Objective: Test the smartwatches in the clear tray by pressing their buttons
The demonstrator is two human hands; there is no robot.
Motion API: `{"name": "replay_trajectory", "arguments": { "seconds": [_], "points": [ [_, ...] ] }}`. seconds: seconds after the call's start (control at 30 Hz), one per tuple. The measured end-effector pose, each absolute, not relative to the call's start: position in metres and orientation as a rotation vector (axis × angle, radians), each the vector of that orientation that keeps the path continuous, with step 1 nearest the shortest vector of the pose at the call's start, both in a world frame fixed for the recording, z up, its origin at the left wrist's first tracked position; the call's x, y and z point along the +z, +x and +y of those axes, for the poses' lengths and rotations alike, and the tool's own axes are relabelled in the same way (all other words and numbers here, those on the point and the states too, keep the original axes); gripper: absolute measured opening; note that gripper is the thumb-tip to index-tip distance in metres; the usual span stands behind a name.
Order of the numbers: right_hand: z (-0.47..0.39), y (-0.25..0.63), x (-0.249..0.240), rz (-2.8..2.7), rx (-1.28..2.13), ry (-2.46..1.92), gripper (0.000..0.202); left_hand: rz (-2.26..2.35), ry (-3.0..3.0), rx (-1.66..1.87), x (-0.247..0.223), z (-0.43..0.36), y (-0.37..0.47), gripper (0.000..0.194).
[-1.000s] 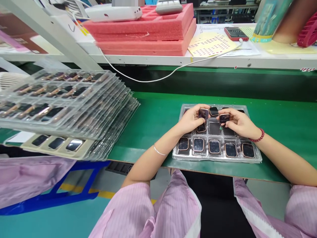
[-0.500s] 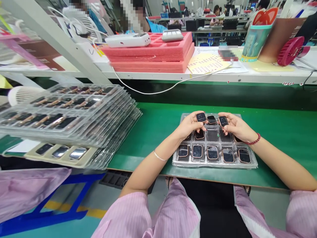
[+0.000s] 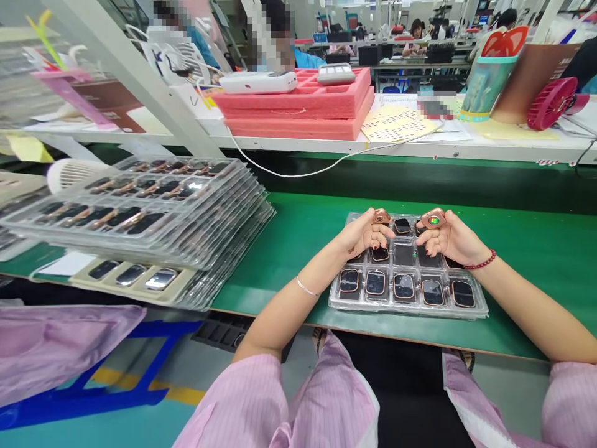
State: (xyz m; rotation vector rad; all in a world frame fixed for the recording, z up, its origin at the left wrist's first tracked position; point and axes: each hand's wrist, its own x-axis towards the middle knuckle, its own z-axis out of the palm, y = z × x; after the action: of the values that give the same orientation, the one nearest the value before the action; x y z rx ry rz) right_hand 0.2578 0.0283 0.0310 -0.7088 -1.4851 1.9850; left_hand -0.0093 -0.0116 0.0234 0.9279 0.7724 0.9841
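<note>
One watch pinched in each of my hands, both held up over the clear tray [image 3: 410, 310].
Above the tray's far left part, my left hand [image 3: 361, 236] grips a watch [image 3: 381, 216] between thumb and fingers, its gold-coloured casing towards me; above the far right part, my right hand [image 3: 459, 241] grips another watch [image 3: 435, 218], its back towards me with a green light glowing. Between my hands, a dark-screened watch [image 3: 402, 226] sits in the tray's far row, and five more fill its near row, screens up. Well left of the tray stands a stack of loaded trays [image 3: 233, 230]; beyond it, on a white shelf [image 3: 401, 149], lies red foam [image 3: 293, 129].
</note>
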Motion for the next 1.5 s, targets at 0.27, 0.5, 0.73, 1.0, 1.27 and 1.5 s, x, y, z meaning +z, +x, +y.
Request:
{"name": "replay_trajectory", "arguments": {
  "seconds": [0.27,0.5,0.73,1.0,1.27,1.5],
  "points": [
    [0.02,0.251,0.027,-1.659,1.859,-0.654,0.056,0.836,1.24,0.978,0.023,-0.024,0.0,0.069],
    [0.013,0.245,0.029,-1.887,1.533,-0.681,0.031,0.896,1.374,0.979,0.026,-0.027,0.0,0.05],
    [0.013,0.243,0.029,-1.949,1.489,-0.628,0.034,0.934,1.376,0.978,0.027,-0.027,0.0,0.049],
    [0.012,0.245,0.027,-1.926,1.49,-0.627,0.033,0.941,1.382,0.963,0.029,-0.029,0.001,0.047],
    [0.012,0.247,0.028,-1.94,1.502,-0.64,0.023,0.929,1.397,0.968,0.028,-0.029,0.002,0.042],
    [0.013,0.248,0.028,-1.947,1.476,-0.645,0.032,0.933,1.417,0.956,0.029,-0.03,0.002,0.047]
  ]
}}
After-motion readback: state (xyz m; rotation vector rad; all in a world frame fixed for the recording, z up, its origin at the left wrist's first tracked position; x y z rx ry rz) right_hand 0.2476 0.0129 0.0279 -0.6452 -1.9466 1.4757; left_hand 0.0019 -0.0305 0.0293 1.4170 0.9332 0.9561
